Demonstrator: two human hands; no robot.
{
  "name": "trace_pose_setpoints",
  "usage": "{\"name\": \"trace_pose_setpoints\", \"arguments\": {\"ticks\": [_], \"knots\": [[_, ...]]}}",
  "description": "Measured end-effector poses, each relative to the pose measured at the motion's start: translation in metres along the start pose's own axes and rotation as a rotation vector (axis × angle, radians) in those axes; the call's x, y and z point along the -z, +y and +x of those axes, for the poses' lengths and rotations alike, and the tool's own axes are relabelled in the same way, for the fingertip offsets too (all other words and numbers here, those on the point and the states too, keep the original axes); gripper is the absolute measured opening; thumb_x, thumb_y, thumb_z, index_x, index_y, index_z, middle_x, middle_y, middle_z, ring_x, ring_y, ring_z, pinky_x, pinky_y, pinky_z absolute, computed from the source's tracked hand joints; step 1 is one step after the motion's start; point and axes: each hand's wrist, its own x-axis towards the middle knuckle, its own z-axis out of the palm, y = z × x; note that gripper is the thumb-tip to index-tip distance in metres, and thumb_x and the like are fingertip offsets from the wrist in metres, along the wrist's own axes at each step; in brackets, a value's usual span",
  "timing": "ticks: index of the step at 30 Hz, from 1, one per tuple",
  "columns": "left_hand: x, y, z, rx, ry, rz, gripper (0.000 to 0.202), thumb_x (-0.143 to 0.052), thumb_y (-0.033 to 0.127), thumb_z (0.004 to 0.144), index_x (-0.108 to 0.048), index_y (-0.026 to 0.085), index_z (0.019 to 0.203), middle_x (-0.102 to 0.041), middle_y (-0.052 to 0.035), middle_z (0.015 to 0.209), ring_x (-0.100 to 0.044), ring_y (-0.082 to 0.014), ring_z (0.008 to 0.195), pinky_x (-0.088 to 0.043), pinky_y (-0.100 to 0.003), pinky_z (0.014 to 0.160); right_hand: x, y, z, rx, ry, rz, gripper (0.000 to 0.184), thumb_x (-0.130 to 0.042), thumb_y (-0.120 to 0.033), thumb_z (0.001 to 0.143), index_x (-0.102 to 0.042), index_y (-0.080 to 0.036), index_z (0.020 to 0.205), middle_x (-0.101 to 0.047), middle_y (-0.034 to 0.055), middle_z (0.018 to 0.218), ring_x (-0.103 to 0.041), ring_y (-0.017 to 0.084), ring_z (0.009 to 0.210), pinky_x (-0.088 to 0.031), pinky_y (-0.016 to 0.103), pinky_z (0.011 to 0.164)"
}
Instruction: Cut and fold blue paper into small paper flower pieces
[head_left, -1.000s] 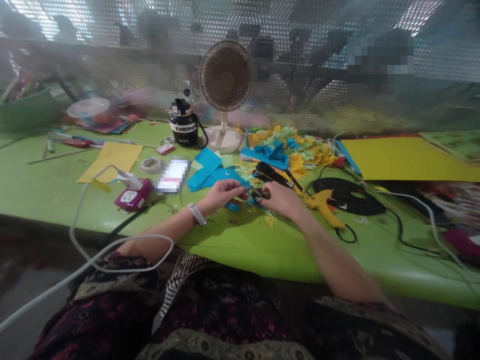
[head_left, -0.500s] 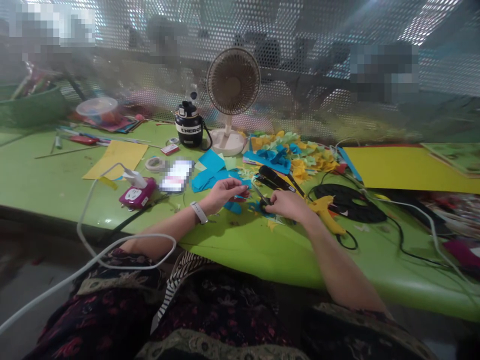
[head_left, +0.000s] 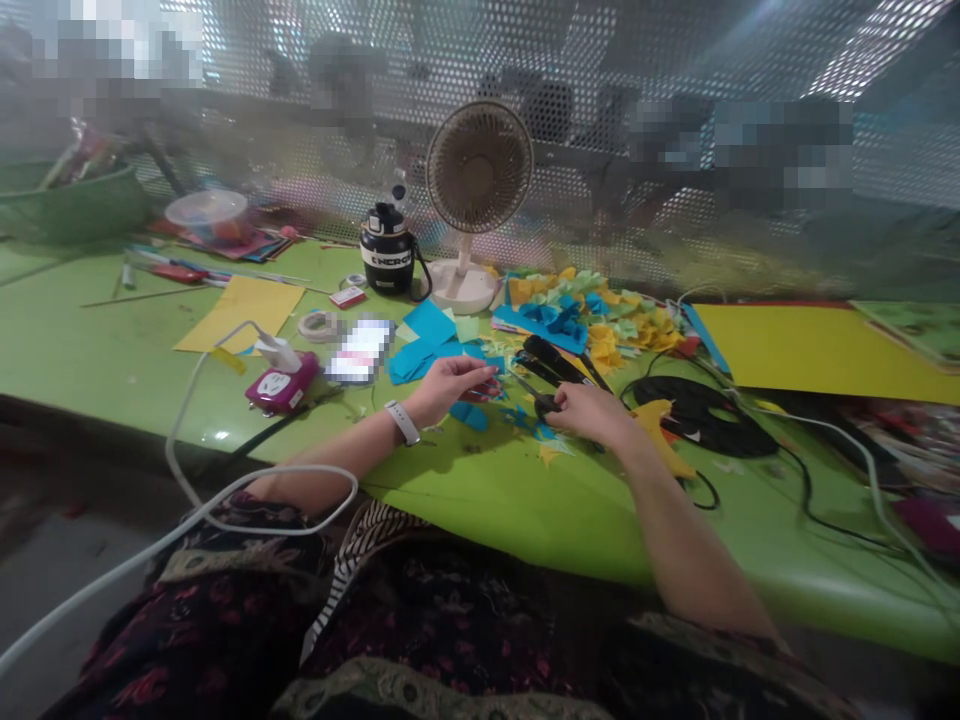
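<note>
My left hand (head_left: 448, 388), with a pale band on its wrist, is closed in a pinch above the table. A small piece of blue paper (head_left: 491, 379) shows at its fingertips, mostly hidden by the fingers. Just to the right, my right hand (head_left: 592, 412) is wrapped round a pair of dark scissors (head_left: 546, 404), whose blades point toward the left hand. Blue paper squares (head_left: 427, 325) lie behind the left hand. Small blue and yellow scraps (head_left: 546, 440) are scattered on the table beneath the scissors.
Behind my hands lie a black stapler-like tool (head_left: 551, 360), a heap of folded paper (head_left: 630, 315) and a fan (head_left: 480, 172). A yellow glue gun (head_left: 664, 440) sits beside my right forearm. A white cable (head_left: 180, 510) loops over my left arm from a purple power adapter (head_left: 281, 385).
The view has shifted slightly, so most things appear a little further right. My right hand with the scissors has drawn slightly away from my left hand, which keeps its pinch.
</note>
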Motion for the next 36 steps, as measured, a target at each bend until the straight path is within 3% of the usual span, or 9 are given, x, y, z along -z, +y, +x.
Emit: {"name": "trace_pose_setpoints", "arguments": {"ticks": [5,9,12,17,21,29,36], "knots": [[0.0,0.001,0.001,0.017,0.026,-0.008,0.028,-0.083,0.031,0.075,-0.069,0.009,0.086,-0.075,-0.0078,0.081,-0.071,-0.0121,0.065,-0.054,-0.021,0.057,0.003,0.01,0.003,0.006,-0.029,0.122,0.017,-0.067,-0.037,0.07,-0.065,-0.021,0.076,-0.073,0.0057,0.082,-0.068,0.022,0.076,-0.038,0.027,0.056],[0.001,0.0,0.003,0.019,0.021,-0.026,0.023,-0.08,0.028,0.079,-0.07,0.009,0.086,-0.076,-0.0088,0.081,-0.071,-0.011,0.062,-0.054,-0.02,0.056,0.009,0.014,-0.001,-0.004,-0.083,0.495,0.014,-0.07,-0.027,0.069,-0.062,-0.02,0.077,-0.071,0.0031,0.073,-0.065,0.015,0.056,-0.046,0.026,0.056],[0.001,-0.002,0.005,0.012,0.025,-0.036,0.021,-0.079,0.026,0.08,-0.069,0.008,0.085,-0.075,-0.0082,0.078,-0.071,-0.011,0.063,-0.056,-0.022,0.061,0.012,0.012,-0.005,-0.018,-0.061,0.784,0.02,-0.075,-0.024,0.066,-0.059,-0.019,0.077,-0.068,0.0014,0.068,-0.063,0.014,0.052,-0.05,0.026,0.055],[0.002,-0.003,0.006,-0.035,0.018,-0.037,0.021,-0.078,0.027,0.081,-0.068,0.009,0.082,-0.075,-0.0079,0.078,-0.071,-0.0115,0.066,-0.057,-0.024,0.066,0.012,-0.001,-0.009,0.037,-0.045,1.072,0.041,-0.087,-0.043,0.057,-0.057,-0.02,0.072,-0.064,0.0011,0.063,-0.059,0.013,0.052,-0.05,0.026,0.051],[0.002,-0.001,0.005,-0.057,0.027,-0.034,0.024,-0.079,0.03,0.08,-0.067,0.01,0.082,-0.074,-0.0072,0.078,-0.07,-0.0115,0.066,-0.058,-0.026,0.068,0.012,-0.006,-0.012,0.09,-0.08,1.12,0.056,-0.09,-0.058,0.047,-0.055,-0.02,0.071,-0.063,0.0015,0.063,-0.057,0.013,0.057,-0.048,0.026,0.05],[-0.002,0.004,0.002,-0.06,0.057,-0.072,0.025,-0.08,0.03,0.078,-0.066,0.01,0.081,-0.073,-0.0056,0.074,-0.07,-0.0115,0.063,-0.057,-0.025,0.066,0.003,-0.017,-0.015,0.277,-0.161,1.034,0.056,-0.082,-0.064,0.057,-0.055,-0.02,0.079,-0.055,-0.0031,0.068,-0.049,0.012,0.062,-0.041,0.027,0.057],[-0.002,0.002,0.001,-0.067,0.034,-0.064,0.027,-0.081,0.032,0.077,-0.065,0.01,0.082,-0.073,-0.0055,0.074,-0.07,-0.0116,0.063,-0.058,-0.027,0.067,-0.004,-0.026,-0.016,0.275,-0.095,0.981,0.057,-0.079,-0.067,0.059,-0.054,-0.02,0.08,-0.049,-0.0041,0.066,-0.044,0.012,0.062,-0.035,0.028,0.056]]}}
